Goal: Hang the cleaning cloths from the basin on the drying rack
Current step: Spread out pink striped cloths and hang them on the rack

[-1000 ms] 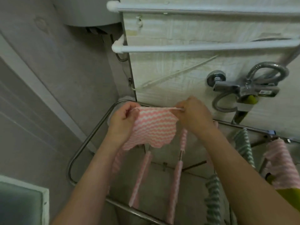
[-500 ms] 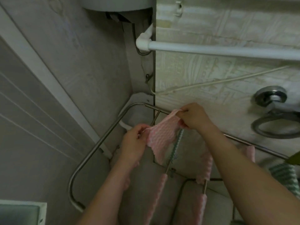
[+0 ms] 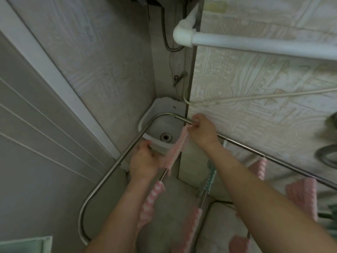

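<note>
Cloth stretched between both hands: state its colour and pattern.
The cloth has pink-and-white wavy stripes; head view.

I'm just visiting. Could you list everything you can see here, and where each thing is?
held cloth: one, pink and white, stretched between both hands by an inner rack bar
rack: one, silver metal, curved frame from lower left to right
hung cloths: at least four, pink and white, draped on rack bars at centre and right
green cloth: one, green and white, on a bar beside the right forearm
sink: one, white, in the corner behind the rack
pipe: one, white, along the wall at top right
cord: one, white, across the right wall
left hand: grips the cloth's near end
right hand: pinches its far end, at the rack's back rail
</note>
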A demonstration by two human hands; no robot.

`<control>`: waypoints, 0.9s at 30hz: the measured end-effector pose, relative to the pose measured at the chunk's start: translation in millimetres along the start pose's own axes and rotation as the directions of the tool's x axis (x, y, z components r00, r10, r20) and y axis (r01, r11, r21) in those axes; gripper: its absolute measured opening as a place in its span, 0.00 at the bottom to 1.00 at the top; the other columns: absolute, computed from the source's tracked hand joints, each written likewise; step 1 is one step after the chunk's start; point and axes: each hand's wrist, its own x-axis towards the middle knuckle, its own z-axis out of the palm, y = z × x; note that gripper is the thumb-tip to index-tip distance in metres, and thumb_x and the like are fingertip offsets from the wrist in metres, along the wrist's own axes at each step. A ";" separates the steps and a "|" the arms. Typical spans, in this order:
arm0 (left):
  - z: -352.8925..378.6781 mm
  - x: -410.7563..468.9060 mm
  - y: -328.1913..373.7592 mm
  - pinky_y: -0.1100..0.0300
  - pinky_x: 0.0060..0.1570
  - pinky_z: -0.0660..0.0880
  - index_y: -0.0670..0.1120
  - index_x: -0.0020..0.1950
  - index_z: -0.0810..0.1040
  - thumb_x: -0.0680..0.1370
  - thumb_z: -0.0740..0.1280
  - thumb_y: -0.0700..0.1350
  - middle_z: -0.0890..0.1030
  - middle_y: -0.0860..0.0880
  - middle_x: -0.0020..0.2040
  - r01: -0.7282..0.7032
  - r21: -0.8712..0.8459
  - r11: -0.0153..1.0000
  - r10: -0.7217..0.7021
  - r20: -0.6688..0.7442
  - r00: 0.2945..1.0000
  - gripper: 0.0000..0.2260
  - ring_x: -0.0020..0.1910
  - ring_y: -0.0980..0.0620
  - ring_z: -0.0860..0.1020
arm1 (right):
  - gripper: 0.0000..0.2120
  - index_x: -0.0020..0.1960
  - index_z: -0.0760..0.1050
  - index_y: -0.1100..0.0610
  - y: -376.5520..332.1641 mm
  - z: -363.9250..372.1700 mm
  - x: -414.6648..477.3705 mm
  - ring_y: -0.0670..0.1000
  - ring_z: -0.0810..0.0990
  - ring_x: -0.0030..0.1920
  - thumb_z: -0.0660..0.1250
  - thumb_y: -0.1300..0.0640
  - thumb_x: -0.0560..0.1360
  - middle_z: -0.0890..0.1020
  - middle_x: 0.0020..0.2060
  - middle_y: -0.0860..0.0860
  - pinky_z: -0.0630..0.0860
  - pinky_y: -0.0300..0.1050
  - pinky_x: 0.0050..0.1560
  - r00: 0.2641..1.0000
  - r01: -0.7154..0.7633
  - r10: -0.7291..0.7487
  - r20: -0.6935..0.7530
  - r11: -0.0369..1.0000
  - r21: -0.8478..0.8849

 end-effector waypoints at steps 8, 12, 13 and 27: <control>11.7 -21.6 8.8 0.59 0.41 0.74 0.52 0.55 0.81 0.73 0.68 0.44 0.83 0.49 0.45 -0.293 0.072 0.953 0.278 0.168 0.946 0.11 0.42 0.51 0.80 | 0.08 0.42 0.84 0.60 21.2 22.8 14.6 0.58 0.84 0.46 0.73 0.54 0.70 0.85 0.40 0.59 0.79 0.47 0.49 0.953 -0.284 0.295 -0.064 0.948 0.141; 15.4 -18.7 10.5 0.53 0.44 0.76 0.49 0.54 0.81 0.75 0.67 0.43 0.82 0.44 0.47 -0.385 0.110 0.916 0.367 0.150 0.918 0.09 0.45 0.44 0.80 | 0.05 0.42 0.84 0.59 17.9 21.6 17.9 0.55 0.83 0.44 0.72 0.57 0.70 0.85 0.40 0.57 0.72 0.41 0.40 0.945 -0.283 0.294 -0.144 0.955 0.093; 15.8 -18.1 11.7 0.52 0.45 0.76 0.49 0.55 0.81 0.75 0.66 0.43 0.82 0.44 0.47 -0.403 0.129 0.906 0.384 0.150 0.911 0.10 0.45 0.43 0.80 | 0.05 0.42 0.83 0.58 17.8 21.0 18.2 0.54 0.82 0.43 0.71 0.57 0.71 0.85 0.41 0.56 0.69 0.39 0.40 0.943 -0.278 0.289 -0.165 0.957 0.089; 8.9 -47.8 30.9 0.69 0.37 0.72 0.52 0.61 0.77 0.73 0.71 0.48 0.75 0.55 0.37 -0.375 -0.020 0.927 0.344 0.442 0.828 0.16 0.36 0.57 0.74 | 0.09 0.53 0.77 0.53 36.0 -58.1 -70.0 0.56 0.79 0.56 0.68 0.54 0.73 0.81 0.53 0.54 0.71 0.43 0.50 0.981 -0.143 0.185 0.058 0.892 -0.429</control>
